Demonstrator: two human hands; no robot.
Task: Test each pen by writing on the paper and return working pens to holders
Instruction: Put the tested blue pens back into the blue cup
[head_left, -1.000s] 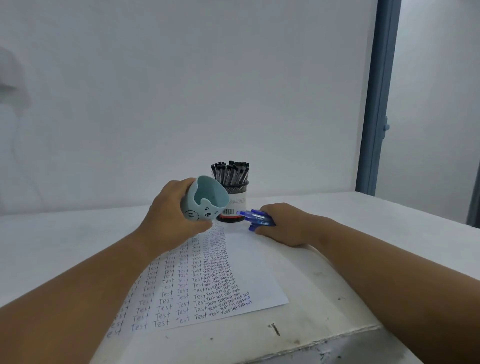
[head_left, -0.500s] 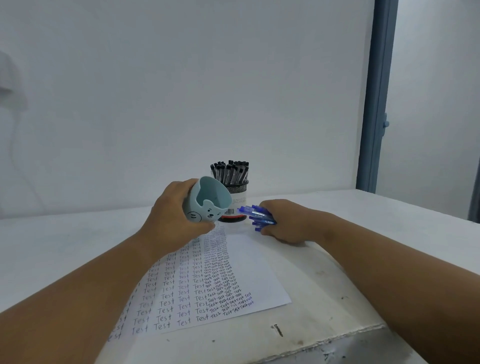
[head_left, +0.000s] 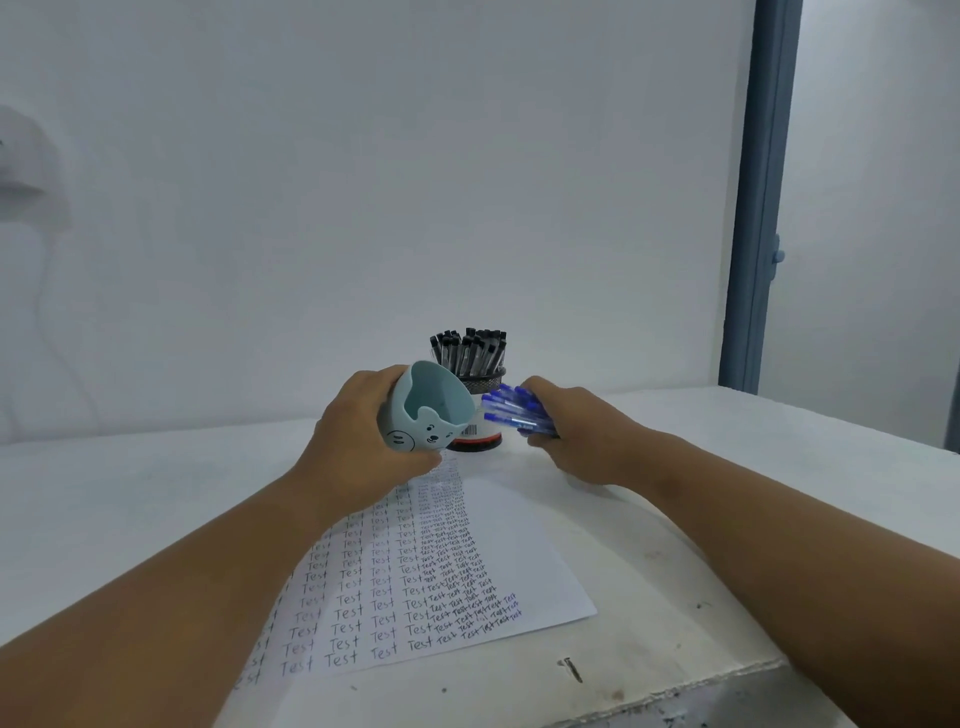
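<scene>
My left hand (head_left: 358, 447) grips a light blue holder with an animal face (head_left: 428, 408), tilted so its empty mouth faces right. My right hand (head_left: 576, 431) holds a bundle of several blue pens (head_left: 511, 408), their ends pointing left at the holder's mouth, a short gap away. Behind both stands a black mesh holder (head_left: 480, 382) full of several black pens (head_left: 469, 351). A sheet of paper (head_left: 519, 561) covered with rows of the word "Test" lies on the white table (head_left: 156, 493) under my forearms.
A nail or screw (head_left: 570, 667) lies near the table's chipped front edge. A white wall stands close behind the table, and a blue door frame (head_left: 758, 208) rises at the right.
My right hand has lifted the bundle of blue pens off the table and brought it up toward the holder's mouth. My left hand has kept the holder tilted, raised slightly.
</scene>
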